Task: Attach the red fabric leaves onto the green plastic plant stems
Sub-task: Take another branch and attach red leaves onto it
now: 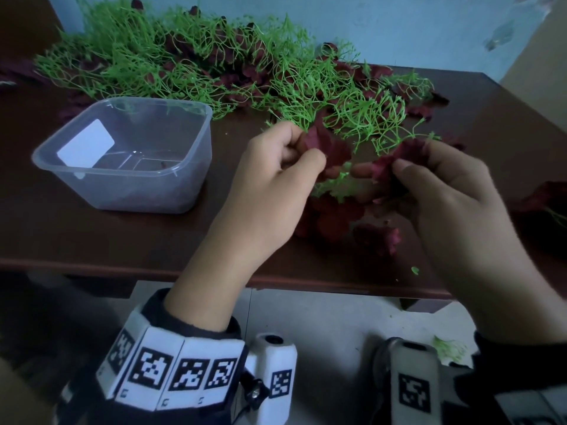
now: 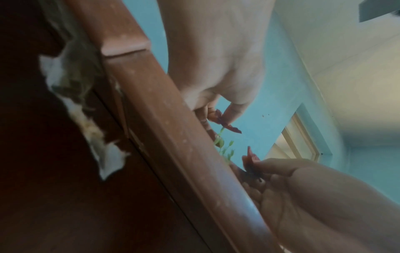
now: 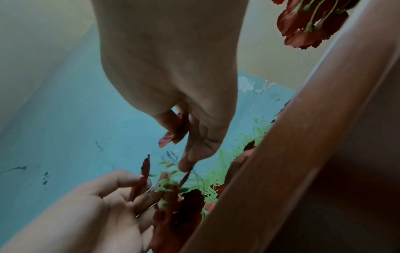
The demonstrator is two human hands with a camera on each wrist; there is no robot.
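In the head view my left hand (image 1: 306, 145) pinches a dark red fabric leaf (image 1: 334, 148) between thumb and fingers, at the base of a green plastic stem (image 1: 362, 118). My right hand (image 1: 414, 156) pinches a second red leaf (image 1: 383, 167) a short way to the right. A leafy green sprig (image 1: 337, 184) lies between and below both hands. The left wrist view shows the left hand (image 2: 223, 116) gripping its leaf (image 2: 229, 126) above the sprig (image 2: 223, 145). In the right wrist view the right hand (image 3: 181, 130) holds its leaf (image 3: 171, 137).
A clear plastic tub (image 1: 122, 191) with a white card (image 1: 86, 147) inside stands at the left of the brown table (image 1: 92, 237). A big tangle of green stems and red leaves (image 1: 184, 65) fills the back. Loose red leaves (image 1: 334, 219) lie under my hands.
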